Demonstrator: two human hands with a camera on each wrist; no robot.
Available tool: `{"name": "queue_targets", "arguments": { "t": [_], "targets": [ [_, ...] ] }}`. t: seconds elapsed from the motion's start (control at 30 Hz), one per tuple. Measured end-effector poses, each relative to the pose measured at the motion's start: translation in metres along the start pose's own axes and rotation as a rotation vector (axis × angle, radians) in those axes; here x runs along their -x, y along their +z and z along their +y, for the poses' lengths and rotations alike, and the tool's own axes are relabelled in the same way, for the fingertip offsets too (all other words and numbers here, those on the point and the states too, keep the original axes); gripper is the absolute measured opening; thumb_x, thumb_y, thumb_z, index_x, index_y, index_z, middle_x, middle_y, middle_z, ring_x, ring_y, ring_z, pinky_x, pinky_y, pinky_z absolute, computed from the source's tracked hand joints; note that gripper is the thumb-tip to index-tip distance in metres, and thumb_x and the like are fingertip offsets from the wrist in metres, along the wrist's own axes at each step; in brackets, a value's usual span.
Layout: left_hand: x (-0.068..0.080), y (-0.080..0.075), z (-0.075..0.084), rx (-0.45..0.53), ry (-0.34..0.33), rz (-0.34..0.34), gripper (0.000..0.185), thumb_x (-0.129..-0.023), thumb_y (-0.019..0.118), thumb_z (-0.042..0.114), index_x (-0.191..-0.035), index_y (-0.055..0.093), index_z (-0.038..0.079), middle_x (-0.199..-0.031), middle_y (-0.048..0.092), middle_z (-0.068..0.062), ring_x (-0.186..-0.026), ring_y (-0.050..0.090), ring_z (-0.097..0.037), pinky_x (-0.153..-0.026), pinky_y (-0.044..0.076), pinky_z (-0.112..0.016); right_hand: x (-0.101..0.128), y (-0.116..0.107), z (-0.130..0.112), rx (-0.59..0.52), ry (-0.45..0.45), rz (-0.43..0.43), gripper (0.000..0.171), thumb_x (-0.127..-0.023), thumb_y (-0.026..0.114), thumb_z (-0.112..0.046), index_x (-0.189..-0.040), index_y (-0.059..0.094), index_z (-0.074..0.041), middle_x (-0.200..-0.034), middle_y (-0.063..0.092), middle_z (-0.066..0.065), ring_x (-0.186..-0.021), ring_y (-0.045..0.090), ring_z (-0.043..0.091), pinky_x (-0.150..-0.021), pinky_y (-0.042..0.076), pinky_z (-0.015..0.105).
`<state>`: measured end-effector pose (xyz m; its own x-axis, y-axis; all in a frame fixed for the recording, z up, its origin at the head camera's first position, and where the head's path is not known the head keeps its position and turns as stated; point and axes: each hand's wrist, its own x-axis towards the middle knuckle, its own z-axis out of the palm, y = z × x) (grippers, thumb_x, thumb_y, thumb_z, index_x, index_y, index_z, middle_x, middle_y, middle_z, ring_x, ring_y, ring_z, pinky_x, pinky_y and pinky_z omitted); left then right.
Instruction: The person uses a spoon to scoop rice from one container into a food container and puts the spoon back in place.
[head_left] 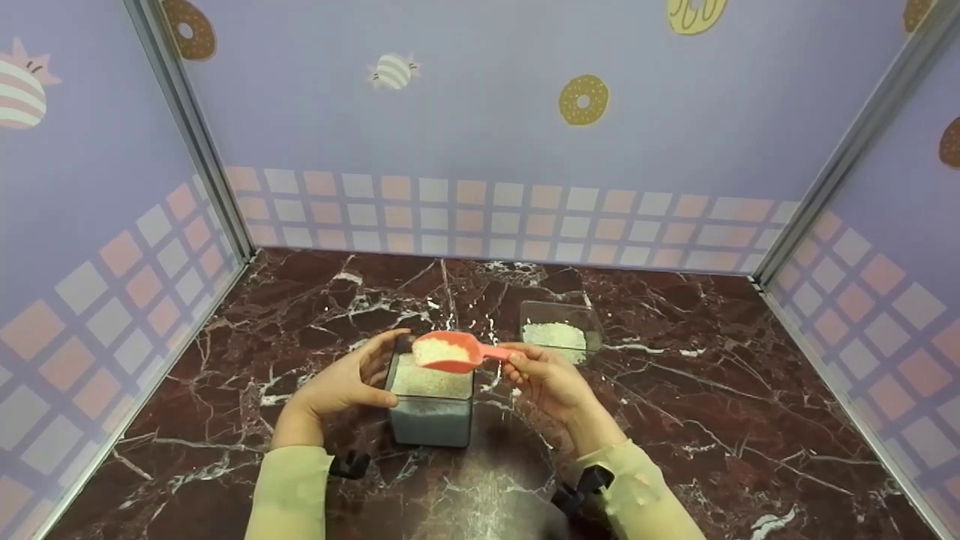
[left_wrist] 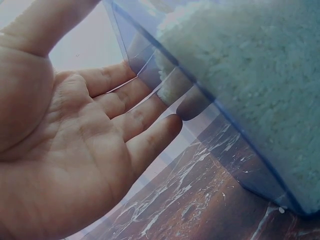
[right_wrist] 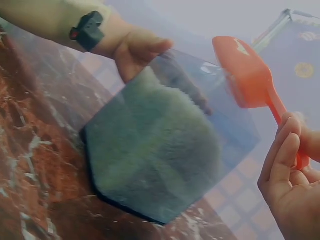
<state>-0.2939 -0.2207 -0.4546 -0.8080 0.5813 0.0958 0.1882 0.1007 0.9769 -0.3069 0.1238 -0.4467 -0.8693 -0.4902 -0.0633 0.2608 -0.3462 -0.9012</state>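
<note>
My left hand (head_left: 346, 382) rests against the left wall of the clear square container (head_left: 431, 409), fingers nearly straight and spread along the plastic, thumb on the near side; it steadies the box rather than closing round it. In the left wrist view the same fingers (left_wrist: 145, 115) lie flat on the transparent wall with the rice (left_wrist: 250, 75) showing through right behind them. The container stands upright on the dark marble surface (head_left: 675, 420), near the middle and close to me, filled with white rice almost to its rim.

Just above the container's far edge hangs the orange scoop (head_left: 448, 352), its bowl holding a heap of rice and its handle pointing to the right. My right hand (head_left: 546, 380) pinches the end of that handle between thumb and curled fingertips; the right wrist view shows the fingers (right_wrist: 285, 155) wrapped round the thin orange stem, with the scoop's bowl (right_wrist: 242, 70) raised above the box.

Further right and a little farther from me sits a second clear container (head_left: 561, 330), lower, with a shallow layer of rice on its bottom. It stands apart from both hands, just beyond my right knuckles.
</note>
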Motion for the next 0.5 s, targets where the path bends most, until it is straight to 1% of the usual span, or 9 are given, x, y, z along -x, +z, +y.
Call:
{"name": "queue_targets", "arguments": {
  "t": [0.1,0.2,0.3,0.4,0.5],
  "targets": [
    [0.001,0.0,0.001,0.007,-0.007,-0.002,0.107,-0.082,0.084,0.007,-0.163,0.013,0.001,-0.169,0.014,-0.028,-0.158,0.013,-0.046,-0.128,0.015,-0.059,0.003,-0.007,-0.01,0.02,-0.032,0.017,0.025,-0.102,0.051,0.001,-0.122,0.066,0.001,-0.085,0.07,-0.002,-0.072,0.063,0.003,-0.067,0.054,0.011],
    [0.002,0.001,0.002,0.006,-0.017,0.004,0.109,-0.082,0.084,0.008,-0.164,0.013,0.003,-0.171,0.011,-0.026,-0.159,0.01,-0.045,-0.129,0.014,-0.06,0.007,-0.017,-0.02,0.071,-0.085,0.073,0.024,-0.102,0.053,0.0,-0.118,0.07,-0.003,-0.086,0.071,-0.002,-0.074,0.063,0.003,-0.068,0.053,0.012],
    [0.002,0.001,0.002,0.006,-0.023,0.011,0.109,-0.082,0.084,0.008,-0.164,0.013,0.004,-0.171,0.009,-0.025,-0.159,0.009,-0.045,-0.129,0.013,-0.059,0.009,-0.027,-0.029,0.102,-0.129,0.178,0.024,-0.102,0.052,0.001,-0.115,0.071,-0.003,-0.083,0.069,-0.002,-0.072,0.061,0.004,-0.067,0.053,0.012],
    [0.002,0.001,0.002,0.006,-0.016,0.01,0.108,-0.081,0.085,0.008,-0.164,0.015,0.004,-0.171,0.011,-0.025,-0.159,0.01,-0.045,-0.129,0.013,-0.059,0.01,-0.038,-0.036,0.083,-0.157,0.297,0.024,-0.102,0.05,0.005,-0.116,0.069,0.001,-0.079,0.067,-0.002,-0.069,0.06,0.004,-0.065,0.053,0.012],
    [0.002,0.001,0.002,0.007,-0.013,0.007,0.108,-0.082,0.085,0.008,-0.164,0.015,0.004,-0.171,0.014,-0.024,-0.159,0.011,-0.044,-0.129,0.014,-0.058,0.011,-0.05,-0.043,0.067,-0.183,0.377,0.024,-0.102,0.049,0.006,-0.119,0.066,0.005,-0.075,0.066,-0.002,-0.066,0.06,0.003,-0.062,0.052,0.011]
  ]
}}
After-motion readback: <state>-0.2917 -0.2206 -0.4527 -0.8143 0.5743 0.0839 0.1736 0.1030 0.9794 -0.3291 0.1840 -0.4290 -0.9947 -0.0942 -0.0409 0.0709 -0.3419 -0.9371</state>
